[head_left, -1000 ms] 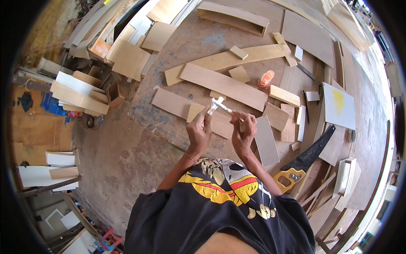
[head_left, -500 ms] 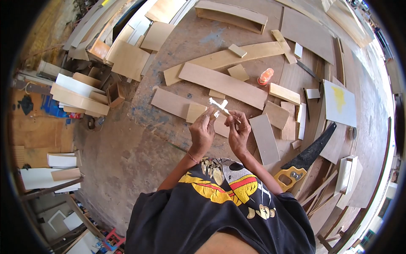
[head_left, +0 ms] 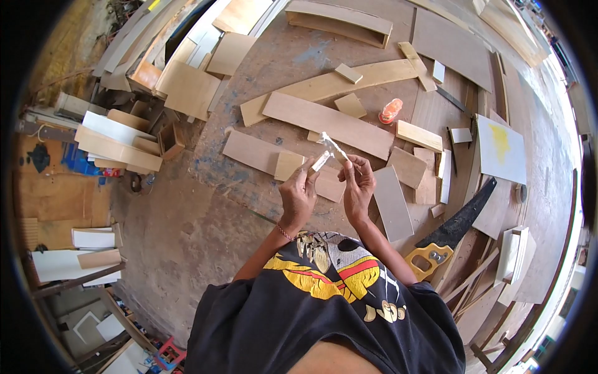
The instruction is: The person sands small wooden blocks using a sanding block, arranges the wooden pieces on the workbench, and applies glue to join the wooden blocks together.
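Note:
Between the fingers of my left hand is a small, narrow piece coated in white paste. My right hand pinches a thin stick whose far part is smeared with the same white substance. The two white-coated ends are close together above the worktable, and I cannot tell whether they touch. Behind the hands lie a long flat board and a shorter brown board, with a small pale wood block on the shorter one. Both hands are closed around their pieces.
A handsaw with a yellow handle lies at the right. An orange container stands among wood offcuts on the worktable. A hollow wooden box is at the far edge. Stacked panels stand at the left.
My right hand has moved slightly right and turned, so its stick now points up and left. The white-coated pieces, crossed before, now lie more side by side. My left hand has barely moved.

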A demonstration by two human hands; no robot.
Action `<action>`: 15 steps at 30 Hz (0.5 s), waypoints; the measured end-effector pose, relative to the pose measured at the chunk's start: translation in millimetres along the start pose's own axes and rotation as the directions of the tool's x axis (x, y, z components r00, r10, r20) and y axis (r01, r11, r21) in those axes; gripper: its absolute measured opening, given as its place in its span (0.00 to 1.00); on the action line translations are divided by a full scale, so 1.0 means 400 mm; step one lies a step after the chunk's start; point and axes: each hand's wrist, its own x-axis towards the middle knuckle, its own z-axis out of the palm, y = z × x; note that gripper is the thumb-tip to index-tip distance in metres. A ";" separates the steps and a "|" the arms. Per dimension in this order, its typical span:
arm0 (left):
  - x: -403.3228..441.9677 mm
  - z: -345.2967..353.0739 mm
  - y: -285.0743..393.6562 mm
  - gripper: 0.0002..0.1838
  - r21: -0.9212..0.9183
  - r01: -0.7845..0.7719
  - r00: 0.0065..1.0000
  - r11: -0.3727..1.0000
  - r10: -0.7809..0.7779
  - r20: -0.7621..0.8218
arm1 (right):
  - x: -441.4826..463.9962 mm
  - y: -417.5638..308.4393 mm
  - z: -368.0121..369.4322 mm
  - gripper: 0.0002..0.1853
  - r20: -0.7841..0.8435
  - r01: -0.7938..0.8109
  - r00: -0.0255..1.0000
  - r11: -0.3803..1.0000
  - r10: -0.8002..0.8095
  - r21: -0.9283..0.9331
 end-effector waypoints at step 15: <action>-0.003 -0.002 -0.003 0.10 0.029 0.098 0.995 0.995 -0.099 0.029 | -0.048 -0.032 0.032 0.07 0.102 -0.004 0.995 0.993 0.015 -0.114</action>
